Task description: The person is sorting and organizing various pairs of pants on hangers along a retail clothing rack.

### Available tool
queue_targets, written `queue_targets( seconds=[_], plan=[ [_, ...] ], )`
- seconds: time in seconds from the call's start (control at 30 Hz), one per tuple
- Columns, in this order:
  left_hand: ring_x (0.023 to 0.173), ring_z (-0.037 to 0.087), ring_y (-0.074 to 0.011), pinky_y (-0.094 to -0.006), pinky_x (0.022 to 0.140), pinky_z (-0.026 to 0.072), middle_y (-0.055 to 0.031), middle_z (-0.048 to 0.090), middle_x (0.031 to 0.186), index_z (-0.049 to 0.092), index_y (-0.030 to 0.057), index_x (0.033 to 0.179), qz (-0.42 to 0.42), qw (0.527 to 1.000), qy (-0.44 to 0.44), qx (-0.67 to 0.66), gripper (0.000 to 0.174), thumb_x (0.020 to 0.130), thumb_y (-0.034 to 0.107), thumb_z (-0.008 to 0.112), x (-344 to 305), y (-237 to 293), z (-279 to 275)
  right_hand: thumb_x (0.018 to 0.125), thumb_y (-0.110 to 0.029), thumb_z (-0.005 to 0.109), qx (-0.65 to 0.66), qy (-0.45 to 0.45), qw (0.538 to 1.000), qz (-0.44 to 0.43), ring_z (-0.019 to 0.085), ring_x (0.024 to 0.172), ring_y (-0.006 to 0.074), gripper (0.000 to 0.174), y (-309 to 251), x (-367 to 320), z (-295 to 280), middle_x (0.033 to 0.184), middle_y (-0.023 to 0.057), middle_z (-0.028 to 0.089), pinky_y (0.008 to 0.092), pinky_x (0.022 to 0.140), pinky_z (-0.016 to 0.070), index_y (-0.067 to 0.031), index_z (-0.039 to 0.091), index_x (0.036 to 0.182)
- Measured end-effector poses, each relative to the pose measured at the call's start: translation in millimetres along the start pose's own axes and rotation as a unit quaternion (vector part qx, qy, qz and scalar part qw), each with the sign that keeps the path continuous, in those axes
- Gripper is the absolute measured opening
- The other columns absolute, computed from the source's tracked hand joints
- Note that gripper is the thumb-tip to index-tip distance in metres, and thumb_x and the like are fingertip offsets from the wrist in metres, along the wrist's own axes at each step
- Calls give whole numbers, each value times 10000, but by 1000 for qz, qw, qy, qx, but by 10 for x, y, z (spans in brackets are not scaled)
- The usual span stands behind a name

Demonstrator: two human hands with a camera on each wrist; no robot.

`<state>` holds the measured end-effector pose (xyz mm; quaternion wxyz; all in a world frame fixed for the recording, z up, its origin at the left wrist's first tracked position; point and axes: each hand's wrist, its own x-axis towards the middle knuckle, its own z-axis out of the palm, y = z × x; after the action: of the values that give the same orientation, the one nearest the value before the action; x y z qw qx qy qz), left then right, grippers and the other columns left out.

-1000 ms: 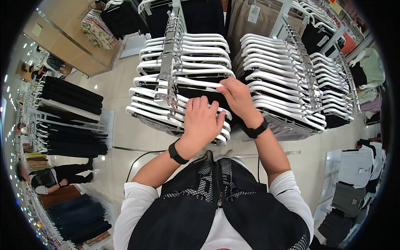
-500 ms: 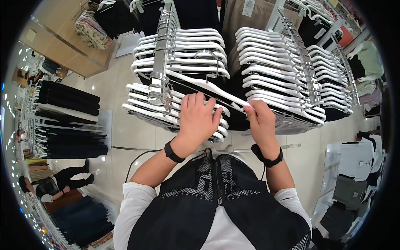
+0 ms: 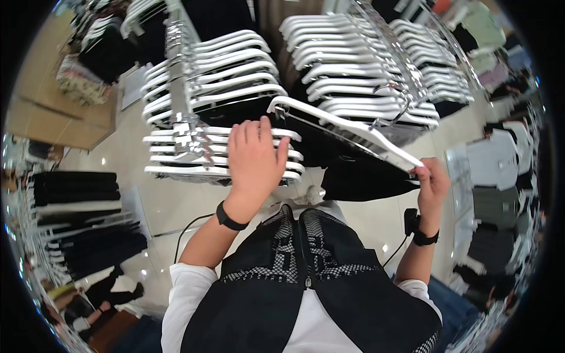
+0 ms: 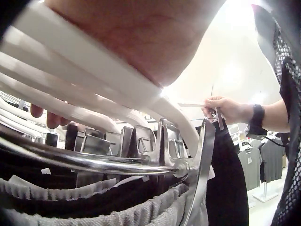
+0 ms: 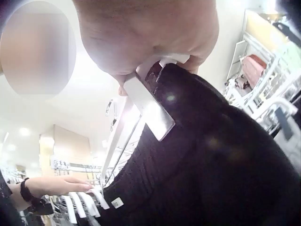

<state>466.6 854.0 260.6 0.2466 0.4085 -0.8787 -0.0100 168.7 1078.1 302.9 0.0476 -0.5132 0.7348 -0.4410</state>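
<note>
My right hand pinches one end of a white clip hanger, held slantwise in front of the racks with its metal hook off the rail. From this hanger hangs a black garment with a gathered waist; in the right wrist view a metal clip grips its edge below my fingers. My left hand rests, fingers extended, across several white hangers at the front end of the left rail. Grey and black garments are clipped beneath those hangers in the left wrist view.
More white hangers fill the back of the left rail. To the right stands another full row of hangers. Dark garments hang at the far left, and light and grey tops at the far right. Pale floor tiles lie below.
My right hand has drawn the hanger and black garment off the left rail, out to the right and toward me. My left hand stays on the front hangers. The head view has shifted right.
</note>
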Motion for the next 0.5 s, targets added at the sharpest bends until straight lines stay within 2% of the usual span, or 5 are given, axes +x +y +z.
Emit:
queue_targets(
  seconds=[0.13, 0.23, 0.37, 0.4, 0.5],
  plan=[
    [1360, 474, -433, -552, 1150, 339, -208, 582, 1373, 604, -26, 1308, 24, 1000, 2, -15, 517, 945, 335, 674, -57, 32, 11, 1028, -266, 641, -14, 32, 998, 49, 579, 726, 113, 304, -90, -280, -417, 801, 38, 653, 254, 672, 426, 7, 663, 895],
    [1355, 480, -430, -549, 1143, 346, -199, 594, 1349, 612, -10, 1300, 106, 986, 34, -121, 481, 916, 263, 705, -71, 232, -54, 1033, -284, 632, -33, 73, 995, 58, 566, 726, 105, 319, -89, -493, -693, 807, 39, 661, 257, 665, 418, 8, 663, 905],
    [1297, 529, -396, -496, 1052, 454, -189, 606, 1311, 631, -6, 1237, 220, 916, 23, -334, 448, 832, 146, 746, -271, 525, 120, 1033, -283, 618, -58, 111, 991, 48, 564, 732, 104, 324, -110, -710, -1018, 795, 46, 671, 246, 660, 391, 13, 664, 909],
    [1267, 550, -374, -469, 1018, 480, -211, 576, 1339, 574, -16, 1302, 224, 900, 19, -373, 534, 820, 116, 761, -301, 552, 229, 1031, -275, 616, -51, 119, 990, 55, 556, 728, 100, 313, -70, -757, -1085, 795, 51, 672, 243, 658, 377, 14, 667, 918],
    [1269, 551, -361, -460, 1051, 461, -238, 518, 1394, 457, -23, 1411, 100, 885, -13, -454, 680, 817, 77, 772, -450, 746, 619, 1032, -283, 615, -52, 109, 992, 32, 546, 724, 96, 318, 119, -848, -1358, 800, 54, 676, 242, 651, 364, 16, 671, 938]
  ],
)
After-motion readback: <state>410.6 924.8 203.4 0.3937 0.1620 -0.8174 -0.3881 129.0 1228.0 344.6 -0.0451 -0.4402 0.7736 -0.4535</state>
